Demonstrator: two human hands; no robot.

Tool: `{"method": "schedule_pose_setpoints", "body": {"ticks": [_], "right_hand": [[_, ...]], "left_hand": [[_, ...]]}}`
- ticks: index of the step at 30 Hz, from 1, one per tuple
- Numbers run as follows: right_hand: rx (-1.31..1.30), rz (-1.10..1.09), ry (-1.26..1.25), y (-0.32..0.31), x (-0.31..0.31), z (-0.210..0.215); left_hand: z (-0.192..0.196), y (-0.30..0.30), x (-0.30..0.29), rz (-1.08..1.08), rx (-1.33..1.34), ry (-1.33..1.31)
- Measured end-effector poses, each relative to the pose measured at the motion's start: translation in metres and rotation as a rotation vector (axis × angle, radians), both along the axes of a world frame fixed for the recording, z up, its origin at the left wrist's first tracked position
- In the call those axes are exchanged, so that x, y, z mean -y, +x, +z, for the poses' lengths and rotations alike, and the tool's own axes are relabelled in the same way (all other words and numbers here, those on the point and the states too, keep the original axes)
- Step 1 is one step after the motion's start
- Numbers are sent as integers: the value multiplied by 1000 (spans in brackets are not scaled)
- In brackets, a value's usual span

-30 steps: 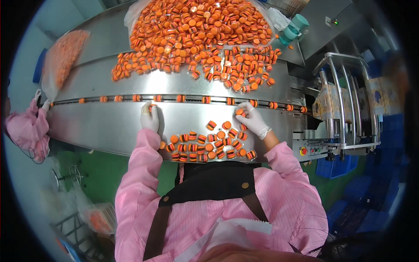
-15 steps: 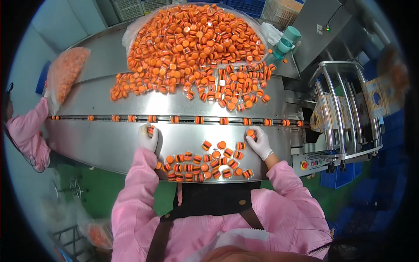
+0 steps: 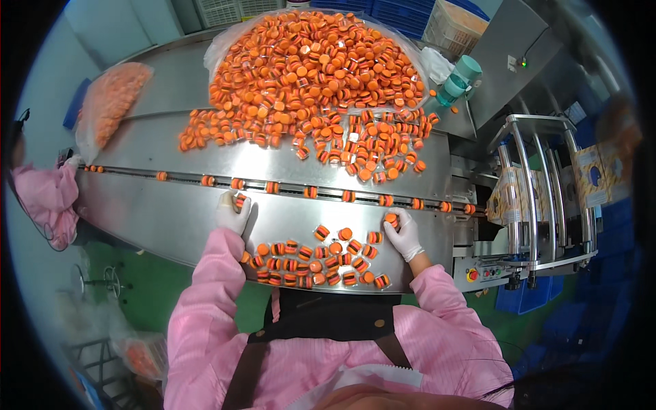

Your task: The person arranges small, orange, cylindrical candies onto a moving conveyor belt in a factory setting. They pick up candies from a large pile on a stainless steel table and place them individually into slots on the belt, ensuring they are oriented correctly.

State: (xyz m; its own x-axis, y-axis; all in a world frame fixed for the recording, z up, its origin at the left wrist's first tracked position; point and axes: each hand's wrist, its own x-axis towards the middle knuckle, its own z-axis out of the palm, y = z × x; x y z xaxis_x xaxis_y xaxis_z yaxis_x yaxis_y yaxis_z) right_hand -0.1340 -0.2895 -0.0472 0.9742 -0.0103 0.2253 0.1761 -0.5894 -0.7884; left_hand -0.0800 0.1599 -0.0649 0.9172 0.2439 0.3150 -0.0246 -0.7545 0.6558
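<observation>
Round, clear-wrapped pieces (image 3: 322, 232), banded orange, red and dark, lie loosely between a white-gloved left hand (image 3: 233, 216), fingers closed on one, and a white-gloved right hand (image 3: 404, 238), fingers likewise gripping one. Beneath is a shiny grey metal counter (image 3: 157, 212); around it, a pink-clad co-worker (image 3: 45, 198), green floor (image 3: 156, 275) and steel-framed machine (image 3: 523, 193).

At the far right, a teal bottle (image 3: 459, 83) stands beside crumpled white plastic (image 3: 437, 65); beyond them sits a pale crate (image 3: 452, 26), with blue crates (image 3: 403, 19) to its left. A grey cabinet (image 3: 495, 82) – a small green light (image 3: 525, 64) glowing on it – rises farther right. A co-worker in pink (image 3: 46, 198) is at the left; nearer, a metal rack (image 3: 102, 372) stands by the green floor (image 3: 160, 273).
</observation>
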Motion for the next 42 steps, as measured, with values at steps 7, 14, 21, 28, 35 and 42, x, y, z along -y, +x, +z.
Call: {"method": "schedule_pose_setpoints", "body": {"ticks": [7, 14, 21, 28, 35, 42], "right_hand": [[39, 20, -15, -1, -1, 0], [39, 17, 34, -2, -1, -1], [-5, 15, -4, -4, 2, -1], [-16, 28, -21, -1, 3, -5], [30, 32, -15, -1, 1, -1], [62, 42, -21, 2, 0, -1]], "left_hand": [[1, -1, -1, -13, -75, -6], [-8, -1, -1, 48, -44, -34], [-28, 4, -6, 47, 58, -181], [4, 38, -10, -84, 22, 24], [57, 85, 30, -99, -294, 327], [41, 131, 122, -271, -225, -28]]}}
